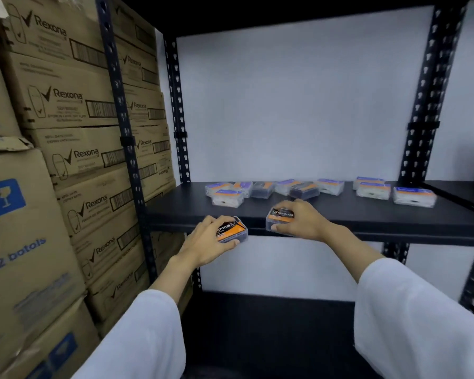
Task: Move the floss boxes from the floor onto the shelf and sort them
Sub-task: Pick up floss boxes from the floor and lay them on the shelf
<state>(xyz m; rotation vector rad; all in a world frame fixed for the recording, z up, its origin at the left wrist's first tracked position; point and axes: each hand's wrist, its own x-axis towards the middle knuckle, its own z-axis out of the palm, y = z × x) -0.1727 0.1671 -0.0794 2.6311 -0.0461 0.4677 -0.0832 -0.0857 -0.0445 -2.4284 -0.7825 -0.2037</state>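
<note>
hands at the shelf (175, 212) front edge: left hand (207, 242) and right hand (303, 221) each pinch a charcoal floss box (231, 230) (281, 218) by its sides; light, rigid, slick plastic, likely easy to carry.

The single head-worn camera looked forward and slightly down, close to the front edge of the shelf (340, 214), facing its back wall (298, 105).

Black slotted-steel rack (180, 110) with dark shelf boards, set against a plain white wall (298, 105). Stacked brown Rexona cartons (66, 105) fill the left side. Light even, cool.
</note>
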